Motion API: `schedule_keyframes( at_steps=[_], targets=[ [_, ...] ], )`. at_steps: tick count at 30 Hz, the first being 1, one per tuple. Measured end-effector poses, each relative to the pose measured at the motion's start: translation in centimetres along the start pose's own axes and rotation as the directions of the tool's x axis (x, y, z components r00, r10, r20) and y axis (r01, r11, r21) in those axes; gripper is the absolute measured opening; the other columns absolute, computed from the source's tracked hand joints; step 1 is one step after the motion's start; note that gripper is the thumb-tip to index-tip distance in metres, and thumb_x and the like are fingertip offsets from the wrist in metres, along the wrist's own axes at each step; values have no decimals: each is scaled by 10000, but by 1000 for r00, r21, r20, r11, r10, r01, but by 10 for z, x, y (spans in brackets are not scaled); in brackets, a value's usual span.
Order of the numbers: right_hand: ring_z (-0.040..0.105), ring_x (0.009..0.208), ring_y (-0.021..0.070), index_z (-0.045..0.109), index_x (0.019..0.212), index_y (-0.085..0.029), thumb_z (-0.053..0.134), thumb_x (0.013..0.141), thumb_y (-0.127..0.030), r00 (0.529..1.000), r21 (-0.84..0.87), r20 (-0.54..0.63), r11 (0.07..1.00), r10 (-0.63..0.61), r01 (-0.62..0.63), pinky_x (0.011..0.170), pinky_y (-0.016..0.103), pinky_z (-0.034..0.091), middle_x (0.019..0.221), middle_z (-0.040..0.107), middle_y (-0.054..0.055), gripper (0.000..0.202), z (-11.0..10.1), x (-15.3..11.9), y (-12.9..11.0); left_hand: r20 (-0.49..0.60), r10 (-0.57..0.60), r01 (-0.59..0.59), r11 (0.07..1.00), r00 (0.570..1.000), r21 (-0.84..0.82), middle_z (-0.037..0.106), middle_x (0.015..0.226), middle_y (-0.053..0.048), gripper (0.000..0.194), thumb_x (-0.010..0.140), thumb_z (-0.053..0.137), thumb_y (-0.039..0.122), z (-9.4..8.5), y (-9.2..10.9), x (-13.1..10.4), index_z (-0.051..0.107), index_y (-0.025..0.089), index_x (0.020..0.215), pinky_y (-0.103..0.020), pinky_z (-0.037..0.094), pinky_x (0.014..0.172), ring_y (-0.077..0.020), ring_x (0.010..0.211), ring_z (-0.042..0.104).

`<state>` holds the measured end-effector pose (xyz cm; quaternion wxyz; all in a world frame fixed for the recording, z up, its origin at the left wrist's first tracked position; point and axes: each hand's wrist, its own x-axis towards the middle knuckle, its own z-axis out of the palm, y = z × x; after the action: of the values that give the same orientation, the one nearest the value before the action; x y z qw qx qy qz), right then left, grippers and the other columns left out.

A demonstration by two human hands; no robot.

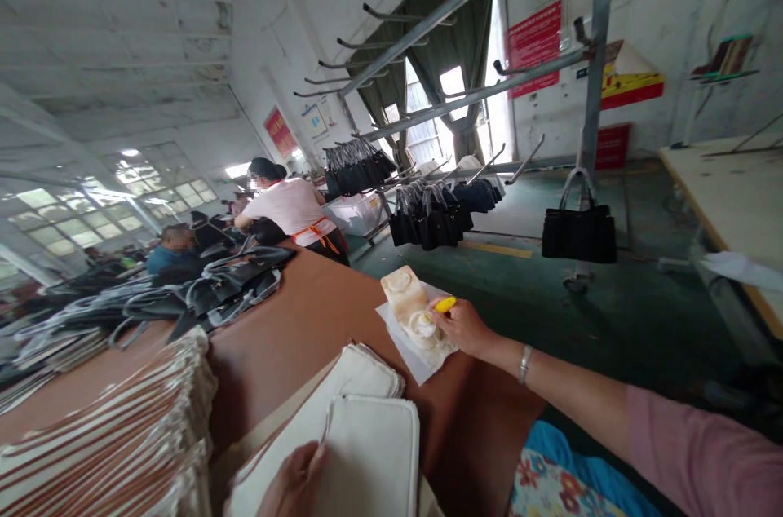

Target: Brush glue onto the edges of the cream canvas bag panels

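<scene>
My right hand (460,328) is closed round a small yellow-handled tool (445,304), its tip at the round opening of a pale, stained container (404,297). The container lies on a white sheet (422,370) near the edge of the brown table (306,297). Low in the view, my left hand (294,480) has its fingers pressed on the left edge of a cream panel (373,452) with rounded corners. That panel rests over more cream panels (360,370).
Stacked cream pieces with brown edges (116,435) fill the lower left. Dark bags (226,289) lie behind them. A metal rack (477,97) with black handbags (428,215) stands beyond the table. A person in a pale top (287,207) leans over farther back.
</scene>
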<state>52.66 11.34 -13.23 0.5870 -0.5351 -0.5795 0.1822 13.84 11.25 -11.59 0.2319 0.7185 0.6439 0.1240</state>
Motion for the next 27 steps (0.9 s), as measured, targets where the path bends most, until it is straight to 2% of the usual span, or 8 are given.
schedule_keyframes(
  at_steps=[2,4,9,13,16,18,22,27],
  targets=[
    [604,852,188,677,861,-163,563,859,-308,998,-76,45,996,-32,35,842,302,450,896,683,58,185,10,4,9,-25,-14,16,995,1000,94,720,1023,-139,509,848,346,534,16,15,9,647,175,1047,-394,460,955,-300,1019,661],
    [602,863,190,679,855,-166,570,854,-277,995,-136,77,988,-59,69,856,306,446,915,686,65,155,14,6,16,-49,-47,52,991,998,120,718,1027,-157,488,858,335,518,24,23,18,634,175,1035,-399,463,918,-309,1014,665],
    [593,939,188,673,965,-175,481,939,-274,976,-210,149,960,-156,185,883,304,444,1005,656,80,218,8,-2,19,-59,-148,155,979,987,132,730,971,-169,452,847,365,581,24,23,34,608,204,906,-423,474,791,-357,951,682],
    [581,868,192,677,994,-188,483,934,-250,922,-237,309,920,-232,311,814,307,459,979,632,86,213,-2,-24,11,-60,-158,165,978,986,126,727,887,-162,389,814,434,575,26,24,36,591,222,767,-418,450,746,-371,904,673],
    [568,857,207,672,999,-168,456,939,-237,886,-243,378,895,-268,374,783,321,455,957,619,103,234,-8,-40,4,-83,-141,148,986,987,82,722,814,-143,342,785,491,544,28,27,34,584,221,723,-399,429,723,-362,870,666],
    [571,884,210,662,1028,-163,440,956,-251,890,-238,364,896,-275,374,806,328,454,969,619,107,249,-9,-46,1,-98,-129,132,991,987,24,715,763,-120,309,761,534,514,27,31,32,591,216,703,-383,416,713,-351,853,660],
    [602,922,198,651,1033,-181,453,964,-280,953,-195,216,947,-211,254,849,313,459,1003,641,91,232,-6,-48,1,-52,-92,79,976,994,-205,699,686,-61,332,721,592,517,22,43,20,630,190,672,-319,426,646,-280,736,656],
    [620,818,187,629,966,-173,471,964,-368,994,-104,58,990,-94,99,759,292,477,902,655,75,251,-8,-56,-14,-16,-34,21,855,999,-519,655,679,8,458,740,588,637,18,57,-15,618,191,840,-262,445,573,-166,583,574]
  ],
)
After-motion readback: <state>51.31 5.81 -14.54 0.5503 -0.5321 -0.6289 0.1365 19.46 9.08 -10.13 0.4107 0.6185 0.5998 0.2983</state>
